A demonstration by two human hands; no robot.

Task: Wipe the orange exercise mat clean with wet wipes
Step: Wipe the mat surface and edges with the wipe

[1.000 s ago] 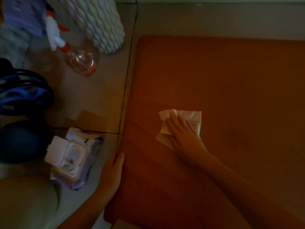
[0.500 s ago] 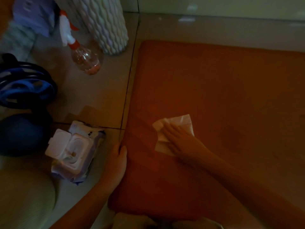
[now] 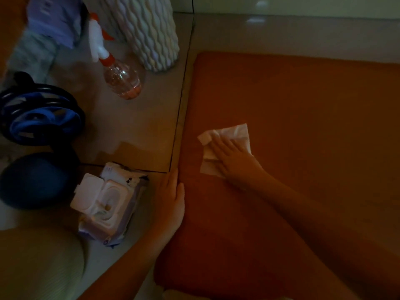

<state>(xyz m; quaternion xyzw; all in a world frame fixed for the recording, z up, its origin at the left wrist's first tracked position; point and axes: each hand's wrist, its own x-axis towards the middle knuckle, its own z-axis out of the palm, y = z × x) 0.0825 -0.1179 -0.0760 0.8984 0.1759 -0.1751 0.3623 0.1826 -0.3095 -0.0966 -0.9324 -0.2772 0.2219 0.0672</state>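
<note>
Dim tiled floor under orange mat, right hand flat with straight fingers pressing white wipe onto it near the left edge, left hand resting straight-fingered against that edge beside wipes pack.

Dim, soft blur, faint floor glare

I note bare mat stretching far and right: free passage. Left, floor crowded: wipes pack, spray bottle, ribbed vase, blue wheel, dark ball.

Home rm: tiled floor w/ ab wheel, spray bottle, orange mat
</note>
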